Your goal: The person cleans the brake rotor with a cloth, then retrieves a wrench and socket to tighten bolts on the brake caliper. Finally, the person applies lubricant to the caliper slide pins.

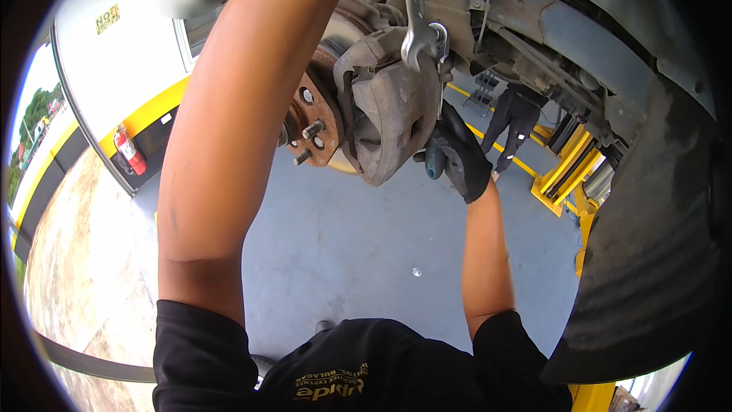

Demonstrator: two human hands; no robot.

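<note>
A grey brake caliper (393,111) sits over the disc, beside a rusty wheel hub (316,122) with studs. The open jaw of a silver open-end wrench (415,27) hangs down in front of the caliper's upper right side. My left arm reaches up past the top edge; only a sliver of its black glove shows, with the fingers hidden. On the caliper's right, my right hand (463,154), in a black glove, closes around the lower end of a second, slim wrench (441,80). A teal-grey rounded piece shows under that hand; whether it is glove or tool I cannot tell.
Suspension parts and the wheel-arch liner (648,244) frame the right side. Behind stand a yellow lift post (564,172) and another person (517,118) in dark clothes. A red fire extinguisher (130,151) is at the left wall. A small pale object (417,271) lies on the grey floor.
</note>
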